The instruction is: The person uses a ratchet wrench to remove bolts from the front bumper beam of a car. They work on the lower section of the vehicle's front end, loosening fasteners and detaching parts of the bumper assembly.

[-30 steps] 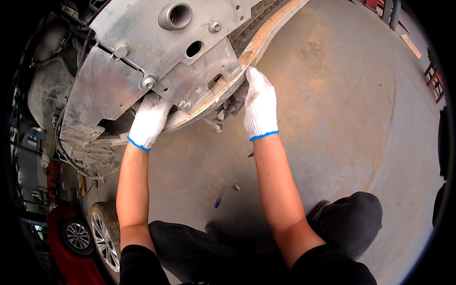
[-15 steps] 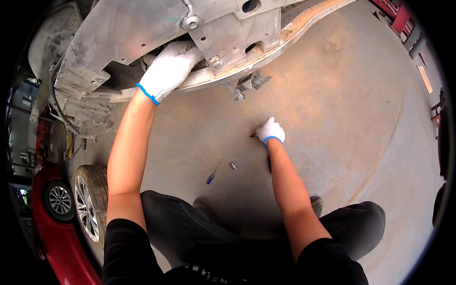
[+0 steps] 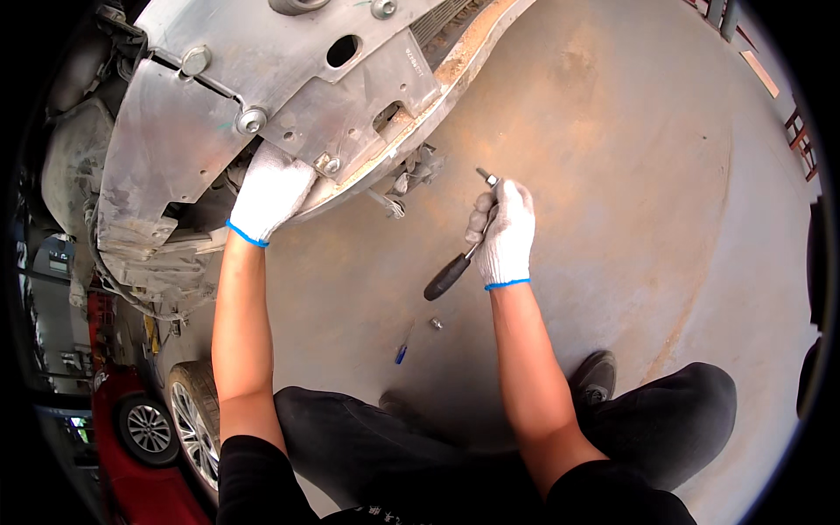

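Note:
My right hand (image 3: 507,223), in a white knit glove with a blue cuff, is closed round a ratchet wrench (image 3: 448,276). Its black handle slants down to the left, and a metal bit tip pokes out above my fingers. At the upper left, my gloved left hand (image 3: 271,194) reaches into a gap in the car's grey underbody panel (image 3: 175,131); its fingers are hidden inside. Beside that hand, a bolt (image 3: 326,164) sits at the panel's lower edge. On the floor lie a blue-handled screwdriver (image 3: 402,353) and a small metal socket (image 3: 437,324).
A loose wheel (image 3: 194,420) stands at the lower left, with a red car (image 3: 131,464) behind it. A bracket (image 3: 394,197) hangs below the panel's rusty rim. Red stands (image 3: 801,144) and a wooden strip (image 3: 759,73) are at the far right.
My right hand has come up from the floor with the ratchet wrench in it. My left hand stays in the gap. The whole view has shifted, so the panel sits lower and further left.

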Demonstrator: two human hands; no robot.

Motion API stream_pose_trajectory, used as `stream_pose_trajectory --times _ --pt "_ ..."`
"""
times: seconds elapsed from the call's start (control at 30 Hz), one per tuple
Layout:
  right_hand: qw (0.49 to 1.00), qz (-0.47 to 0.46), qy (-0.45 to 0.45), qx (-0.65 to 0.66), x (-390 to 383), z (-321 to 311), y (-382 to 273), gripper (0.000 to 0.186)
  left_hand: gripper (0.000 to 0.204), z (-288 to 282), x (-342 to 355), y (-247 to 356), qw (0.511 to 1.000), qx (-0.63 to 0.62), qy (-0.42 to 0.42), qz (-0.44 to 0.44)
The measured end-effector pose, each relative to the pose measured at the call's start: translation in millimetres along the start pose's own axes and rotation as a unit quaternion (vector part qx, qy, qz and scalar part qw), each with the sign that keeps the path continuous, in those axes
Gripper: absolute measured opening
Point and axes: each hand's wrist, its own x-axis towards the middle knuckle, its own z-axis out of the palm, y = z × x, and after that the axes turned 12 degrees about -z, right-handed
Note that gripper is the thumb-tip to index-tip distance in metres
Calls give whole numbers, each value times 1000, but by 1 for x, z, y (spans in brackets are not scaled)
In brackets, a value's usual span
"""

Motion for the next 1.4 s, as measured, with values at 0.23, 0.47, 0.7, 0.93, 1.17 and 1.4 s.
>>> stream_pose_trajectory --times 0.23,0.47,0.7,0.93,1.17,1.4 --pt "967 -173 -131 -133 -58 72 -66 31 36 2 7 -6 999 -4 -1 38" --pt "918 -248 -166 -260 -37 96 -57 37 32 1 2 1 1000 -12 -1 13" --pt "874 -305 -137 -354 -40 100 -60 39 32 3 1 3 999 30 7 24" --pt "799 -357 -156 -459 -43 102 -68 39 32 -3 -1 12 999 36 -14 -15" --pt "910 -189 -233 -287 -45 97 -73 38 27 1 1 9 998 53 45 10" --pt "831 -349 -234 -363 -35 94 -58 43 17 0 0 -8 999 42 27 -2"
